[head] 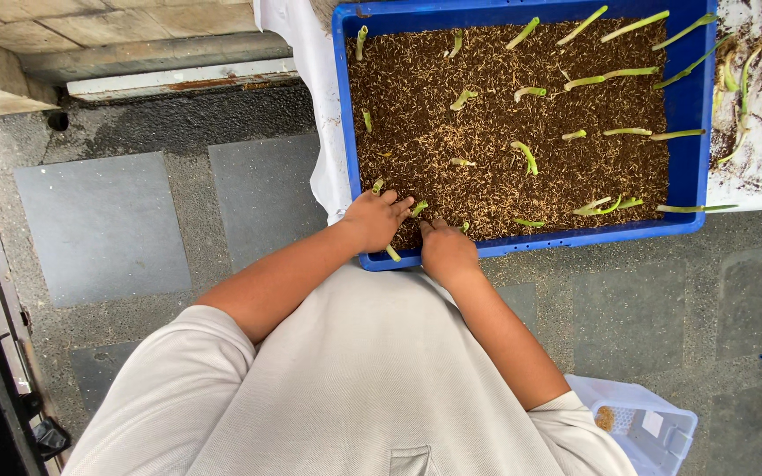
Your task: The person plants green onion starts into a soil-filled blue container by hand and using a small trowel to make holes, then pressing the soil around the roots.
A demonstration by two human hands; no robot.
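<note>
— What have the hands got at the moment?

— From my seat, both are down at the lower left corner of the blue tray (686, 106), just below the middle of the frame. The left hand (375, 220) lies palm down on the brown soil (487, 132), fingers spread and loose, its grip wide. A small green cutting (419, 208) pokes up just beside its fingertips, between the two hands.

— And the right?

— The right hand (446, 249) is curled over the tray's near rim, fingers tucked into the soil. I can't tell whether its grip is closed on anything; the knuckles hide it, though it may be pressing soil around the cutting.

— What else is in view?

— More green cuttings (529, 157) stand or lie scattered across the soil, longest toward the upper right. The tray sits on a counter under a white sheet (315, 88). A pale plastic basket (646, 427) rests on the paved floor (103, 225) at lower right.
</note>
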